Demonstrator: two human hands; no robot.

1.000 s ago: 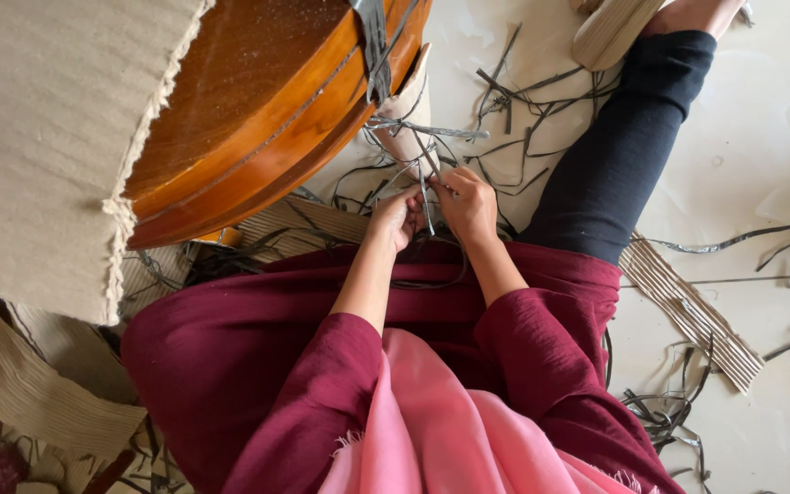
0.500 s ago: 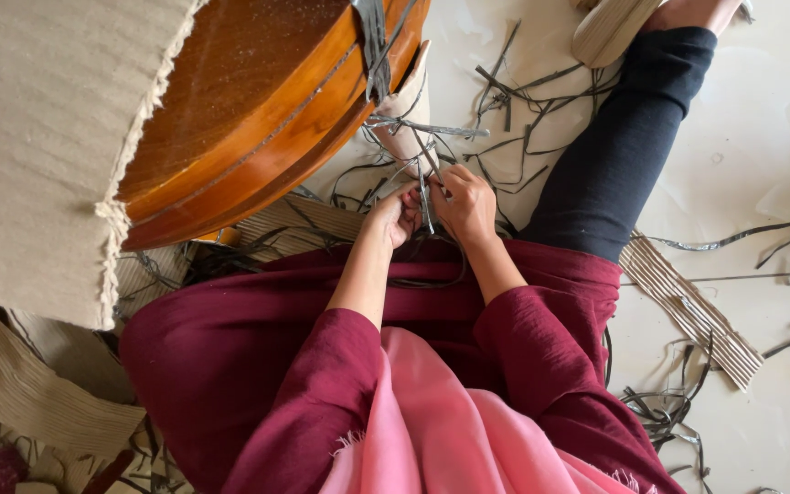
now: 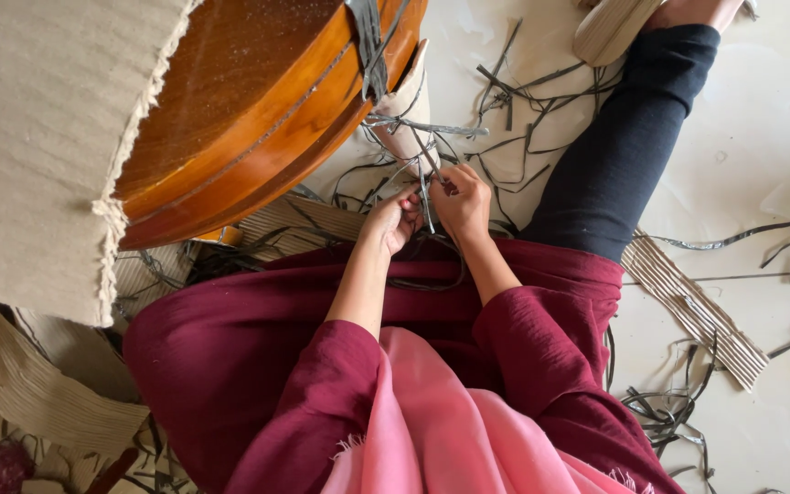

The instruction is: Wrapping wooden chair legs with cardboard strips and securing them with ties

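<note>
Both of my hands meet just in front of a round, polished orange-brown wooden piece [image 3: 258, 101]. My left hand [image 3: 393, 220] and my right hand [image 3: 461, 199] each pinch thin grey plastic straps [image 3: 424, 187] that run up to a strap bundle [image 3: 369, 41] wrapped over the wooden rim. A cardboard-wrapped leg [image 3: 406, 119] sticks out beside the straps, just above my fingers. Maroon sleeves and a pink scarf fill the lower part of the view.
Beige corrugated cardboard [image 3: 38, 146] covers the wooden piece at left. Cut grey straps [image 3: 523, 101] litter the pale floor. A corrugated strip [image 3: 697, 311] lies at right. My dark-trousered leg [image 3: 619, 146] stretches up to a sandal [image 3: 610, 32]. More cardboard scraps [image 3: 29, 393] lie at lower left.
My hands stay at the straps with only small finger movements; the strap between them has shifted slightly.
</note>
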